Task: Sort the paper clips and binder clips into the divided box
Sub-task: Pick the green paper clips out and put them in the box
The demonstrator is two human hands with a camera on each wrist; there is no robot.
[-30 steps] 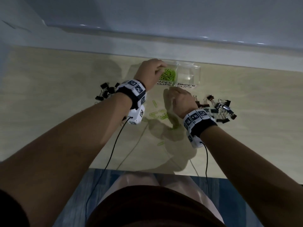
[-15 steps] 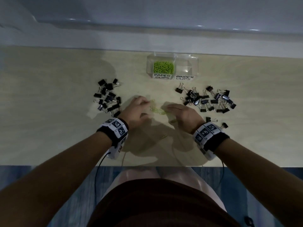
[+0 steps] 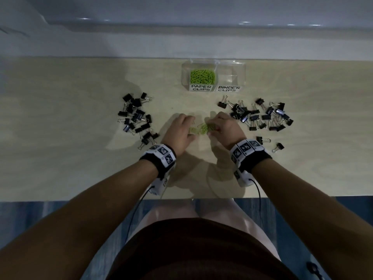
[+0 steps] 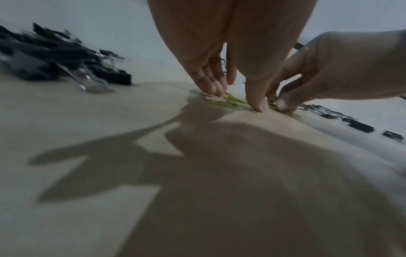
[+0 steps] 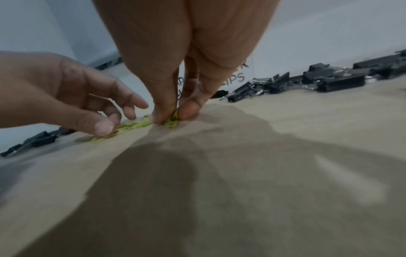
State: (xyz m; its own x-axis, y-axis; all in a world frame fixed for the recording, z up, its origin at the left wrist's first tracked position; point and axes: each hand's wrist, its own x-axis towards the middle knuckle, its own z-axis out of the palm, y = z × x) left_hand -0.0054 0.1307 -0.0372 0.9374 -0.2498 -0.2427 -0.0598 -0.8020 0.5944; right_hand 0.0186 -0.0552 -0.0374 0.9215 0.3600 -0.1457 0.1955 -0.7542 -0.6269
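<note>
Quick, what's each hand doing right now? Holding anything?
Left hand: fingertips rest on the loose green wire paper clips on the table; a grip cannot be told.
Right hand: pinches some of those clips.

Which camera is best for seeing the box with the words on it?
The head view. It looks down on the whole clear divided box, with green paper clips in its left half and both labels readable. The right wrist view shows only label letters behind the fingers. The left wrist view doesn't show it.
</note>
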